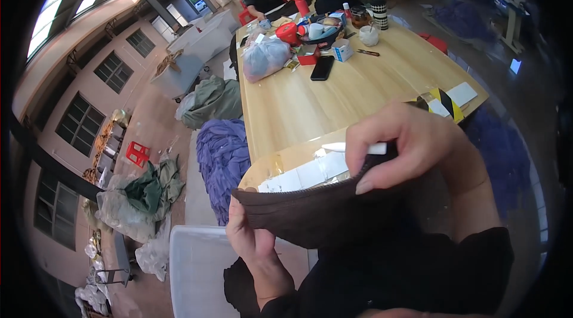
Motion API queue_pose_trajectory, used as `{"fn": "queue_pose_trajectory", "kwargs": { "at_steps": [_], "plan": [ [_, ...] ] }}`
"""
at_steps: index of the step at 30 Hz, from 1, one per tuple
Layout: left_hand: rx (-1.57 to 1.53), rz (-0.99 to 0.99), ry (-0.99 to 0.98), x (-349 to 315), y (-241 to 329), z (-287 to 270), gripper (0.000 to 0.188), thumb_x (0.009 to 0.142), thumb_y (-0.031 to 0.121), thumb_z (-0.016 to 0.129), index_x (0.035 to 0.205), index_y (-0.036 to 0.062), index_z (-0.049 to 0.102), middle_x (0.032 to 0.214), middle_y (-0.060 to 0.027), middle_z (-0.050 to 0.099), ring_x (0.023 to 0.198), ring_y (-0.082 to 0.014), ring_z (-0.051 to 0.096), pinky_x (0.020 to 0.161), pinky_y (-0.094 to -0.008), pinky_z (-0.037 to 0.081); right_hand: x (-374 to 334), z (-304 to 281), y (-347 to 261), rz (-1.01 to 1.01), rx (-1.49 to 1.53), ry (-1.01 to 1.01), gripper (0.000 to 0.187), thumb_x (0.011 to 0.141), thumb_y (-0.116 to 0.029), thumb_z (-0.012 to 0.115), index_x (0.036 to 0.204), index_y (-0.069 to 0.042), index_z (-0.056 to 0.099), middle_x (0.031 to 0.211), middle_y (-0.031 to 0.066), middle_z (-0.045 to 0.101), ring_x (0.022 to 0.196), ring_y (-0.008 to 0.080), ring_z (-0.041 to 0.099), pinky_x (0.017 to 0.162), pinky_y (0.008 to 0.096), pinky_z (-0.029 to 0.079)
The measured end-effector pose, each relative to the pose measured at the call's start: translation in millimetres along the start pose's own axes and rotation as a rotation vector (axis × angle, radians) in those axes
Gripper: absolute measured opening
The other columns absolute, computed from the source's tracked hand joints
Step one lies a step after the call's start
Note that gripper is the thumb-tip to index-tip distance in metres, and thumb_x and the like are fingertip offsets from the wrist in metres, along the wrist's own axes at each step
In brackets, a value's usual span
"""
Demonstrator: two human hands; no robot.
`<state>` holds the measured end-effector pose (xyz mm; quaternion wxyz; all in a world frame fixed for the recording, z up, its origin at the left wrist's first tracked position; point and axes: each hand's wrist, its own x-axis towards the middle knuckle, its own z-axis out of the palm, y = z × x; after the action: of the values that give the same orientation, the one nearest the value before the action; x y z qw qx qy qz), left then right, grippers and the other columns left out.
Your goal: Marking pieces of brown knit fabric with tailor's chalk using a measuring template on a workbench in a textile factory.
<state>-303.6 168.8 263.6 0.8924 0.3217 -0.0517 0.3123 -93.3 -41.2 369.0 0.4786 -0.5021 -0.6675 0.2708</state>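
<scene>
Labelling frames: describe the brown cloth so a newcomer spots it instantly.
Find the wooden table. At its near end, left hand and right hand hold the brown cloth between them; its colour sets it apart from the black sleeves.

White daylight glare through upper-left windows [52,11] — bowed lines, black fisheye corners.

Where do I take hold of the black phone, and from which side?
Probably best by its long edges at the near end, from the camera's side: the phone lies flat, with a red box and a blue-white box by its far end.
</scene>
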Motion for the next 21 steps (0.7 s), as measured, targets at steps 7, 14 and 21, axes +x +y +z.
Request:
{"fn": "queue_pose_trajectory", "kwargs": {
  "at_steps": [7, 14, 21],
  "plan": [
    [-0.006, -0.080, 0.615, -24, 10, -104, 0.036, 0.096, 0.015, 0.039, 0.125, -0.0051, 0.042, 0.126, -0.0179, 0.050, 0.115, -0.0279, 0.049, 0.101, -0.0414, 0.038, -120, -55, 159, 0.573, 0.087, 0.048, 0.029, 0.067, -0.011, 0.077, 0.088, -0.002, 0.060, 0.086, -0.0001, 0.058, 0.083, 0.0076, 0.050, 0.074, 0.0233, 0.040],
    [0.261, -0.555, 0.130, -7, 2, -131, 0.040, 0.083, 0.019, 0.064, 0.116, -0.0008, 0.052, 0.094, -0.0078, 0.058, 0.090, -0.0143, 0.058, 0.082, -0.0250, 0.046, -144, -105, 158, 0.644, -0.304, 0.484, 0.018, 0.072, -0.006, 0.063, 0.087, -0.007, 0.054, 0.082, -0.0030, 0.047, 0.082, 0.0052, 0.047, 0.073, 0.0194, 0.037],
    [0.931, -0.679, 0.469, 5, -33, -142, 0.015, 0.080, 0.002, 0.064, 0.095, -0.0002, 0.064, 0.087, -0.0023, 0.063, 0.078, -0.0086, 0.057, 0.073, -0.0212, 0.046, -164, -102, 210, 0.707, -0.322, 0.627, 0.014, 0.072, -0.005, 0.065, 0.081, -0.007, 0.054, 0.077, -0.0035, 0.050, 0.077, 0.0066, 0.048, 0.069, 0.0204, 0.038]
  ]
}}
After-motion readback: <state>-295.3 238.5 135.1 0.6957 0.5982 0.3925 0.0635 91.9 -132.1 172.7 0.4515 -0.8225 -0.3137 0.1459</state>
